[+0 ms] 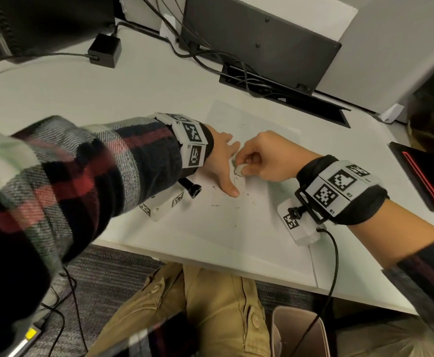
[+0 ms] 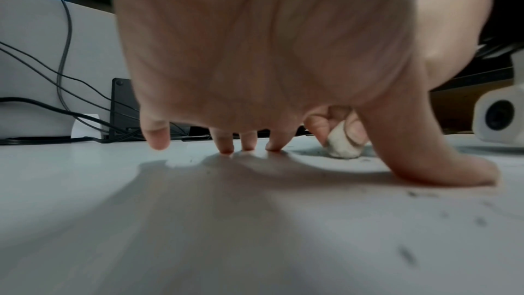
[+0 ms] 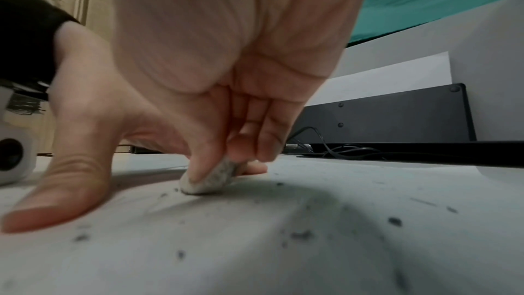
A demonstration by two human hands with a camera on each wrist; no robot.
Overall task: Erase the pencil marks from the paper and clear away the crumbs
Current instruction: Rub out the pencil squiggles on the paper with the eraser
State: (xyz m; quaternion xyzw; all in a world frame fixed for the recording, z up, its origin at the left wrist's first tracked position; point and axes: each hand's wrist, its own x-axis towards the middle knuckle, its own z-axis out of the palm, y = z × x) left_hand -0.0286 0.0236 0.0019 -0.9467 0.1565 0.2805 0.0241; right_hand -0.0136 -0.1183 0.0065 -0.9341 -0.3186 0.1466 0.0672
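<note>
A white sheet of paper (image 1: 252, 228) lies on the desk, with dark eraser crumbs (image 1: 236, 207) scattered over it. My left hand (image 1: 230, 171) is spread on the paper, fingertips (image 2: 226, 149) and thumb (image 2: 453, 172) pressing it down. Just right of that thumb, my right hand (image 1: 240, 166) pinches a small, greyed white eraser (image 1: 238, 171) whose lower end touches the sheet. The right wrist view shows the eraser (image 3: 209, 178) between thumb and fingers, with crumbs (image 3: 394, 221) in front. The left wrist view has the eraser (image 2: 341, 145) behind my thumb. Faint pencil strokes show beside the thumb.
Behind the paper are a black cable tray (image 1: 283, 96) with cords, a monitor back (image 1: 259, 39) and a power adapter (image 1: 105, 50). A dark device with a red line (image 1: 422, 176) lies at the right. The desk's front edge (image 1: 210, 261) runs below, with a bin (image 1: 298, 331) under it.
</note>
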